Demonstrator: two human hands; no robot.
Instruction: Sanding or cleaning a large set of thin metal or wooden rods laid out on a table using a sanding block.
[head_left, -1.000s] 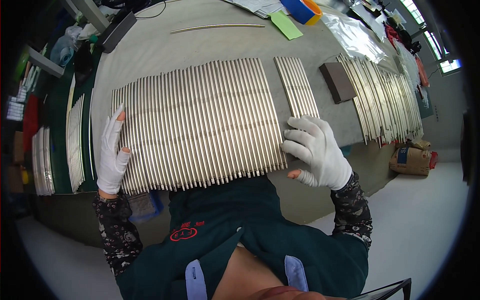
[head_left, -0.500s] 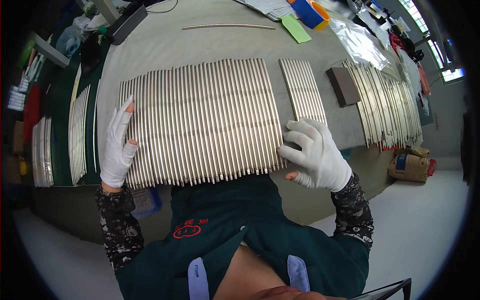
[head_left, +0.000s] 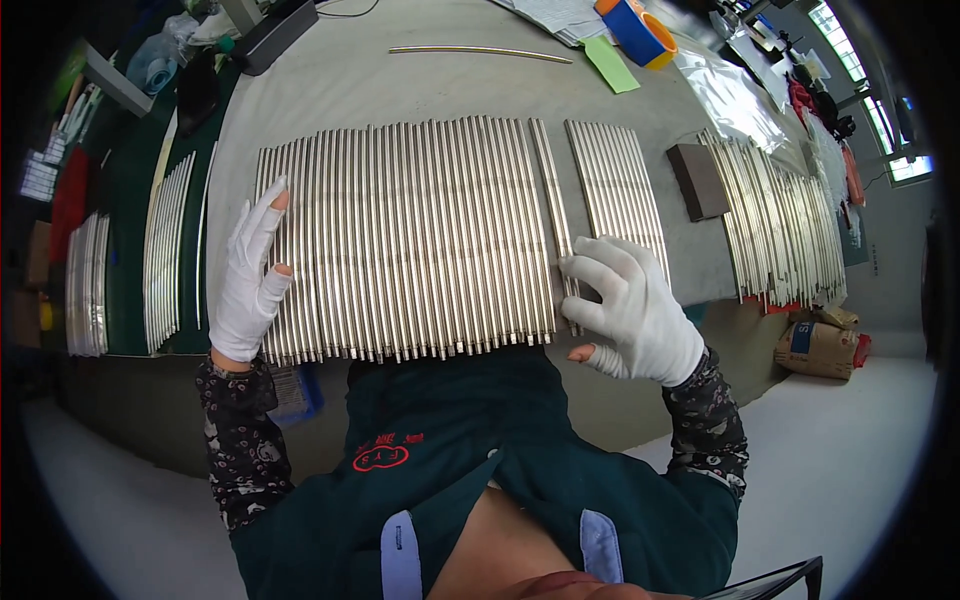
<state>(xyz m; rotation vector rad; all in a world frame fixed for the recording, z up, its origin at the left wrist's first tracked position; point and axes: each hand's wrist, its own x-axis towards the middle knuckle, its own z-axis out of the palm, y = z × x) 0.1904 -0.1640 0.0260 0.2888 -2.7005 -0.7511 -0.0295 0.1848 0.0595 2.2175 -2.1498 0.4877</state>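
A wide row of thin silver metal rods lies side by side on the grey table. My left hand, in a white glove with bare fingertips, lies flat against the row's left edge. My right hand, also gloved, rests with spread fingers on the row's right edge. Its fingertips touch a single rod that lies slightly apart from the row. A smaller group of rods lies just right of it.
A dark block and another batch of rods lie at the right. More rods lie on a green surface at the left. One loose rod, a green slip and tape rolls sit at the back.
One rod has come away from the right edge of the big row, leaving a small gap. My right hand shifted a little to the right; the left hand stays on the left edge.
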